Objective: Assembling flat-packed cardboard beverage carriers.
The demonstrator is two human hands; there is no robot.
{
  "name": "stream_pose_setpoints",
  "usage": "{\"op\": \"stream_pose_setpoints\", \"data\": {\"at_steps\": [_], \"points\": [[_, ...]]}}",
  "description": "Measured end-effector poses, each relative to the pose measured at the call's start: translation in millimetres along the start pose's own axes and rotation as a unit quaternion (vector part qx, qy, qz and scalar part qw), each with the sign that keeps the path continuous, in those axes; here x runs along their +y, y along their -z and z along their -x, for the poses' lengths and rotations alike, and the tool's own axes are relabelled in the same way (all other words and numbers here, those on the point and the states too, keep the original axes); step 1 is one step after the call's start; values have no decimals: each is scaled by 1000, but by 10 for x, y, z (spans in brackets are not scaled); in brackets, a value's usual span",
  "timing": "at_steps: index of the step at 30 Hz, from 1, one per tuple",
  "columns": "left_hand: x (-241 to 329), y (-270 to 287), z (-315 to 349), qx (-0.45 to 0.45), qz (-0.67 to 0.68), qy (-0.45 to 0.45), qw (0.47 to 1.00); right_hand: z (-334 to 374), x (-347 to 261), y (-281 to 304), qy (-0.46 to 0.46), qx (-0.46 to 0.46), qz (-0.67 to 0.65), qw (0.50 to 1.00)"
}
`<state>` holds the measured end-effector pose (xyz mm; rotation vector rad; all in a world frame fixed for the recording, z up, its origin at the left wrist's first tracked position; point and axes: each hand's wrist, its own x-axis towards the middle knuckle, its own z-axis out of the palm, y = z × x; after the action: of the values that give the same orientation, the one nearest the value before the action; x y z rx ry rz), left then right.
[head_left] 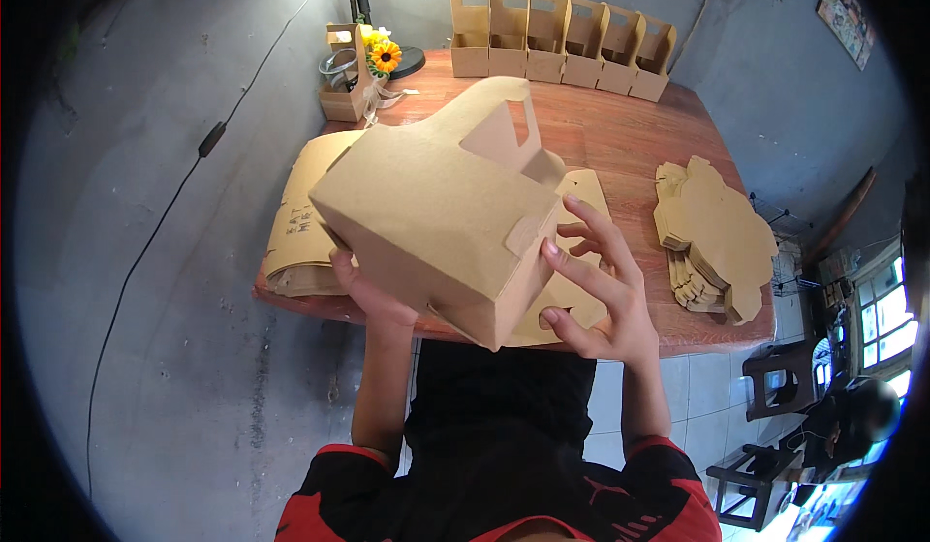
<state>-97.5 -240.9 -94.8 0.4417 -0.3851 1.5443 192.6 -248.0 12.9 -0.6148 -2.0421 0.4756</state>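
A brown cardboard carrier box with a cut-out handle is held up, tilted, over the near side of the table. My left hand grips it from below at the left; most of its fingers are hidden behind the box. My right hand is at the box's right side, fingers spread, with a fingertip at the edge of the side panel by a small tab. Beneath the box, a flat cardboard blank lies partly covered on the table.
Left on the wooden table lies a curved stack of cardboard blanks; another stack of blanks is at right. Folded carriers line the back. A carrier with tools, flowers and a black stand are back left.
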Motion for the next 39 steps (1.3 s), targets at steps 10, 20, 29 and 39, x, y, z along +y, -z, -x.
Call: {"op": "stream_pose_setpoints", "data": {"at_steps": [10,20,29,39], "points": [[60,407,-76,157,-130,19,979,128,249,-312,-72,113,-44,990],[-789,-548,-179,144,-690,-116,700,205,318,-349,-6,114,219,969],[-878,-452,-148,24,-850,-51,524,322,502,-478,-36,55,287,956],[-812,-449,-99,75,-755,36,650,315,472,-498,-29,50,240,969]]}}
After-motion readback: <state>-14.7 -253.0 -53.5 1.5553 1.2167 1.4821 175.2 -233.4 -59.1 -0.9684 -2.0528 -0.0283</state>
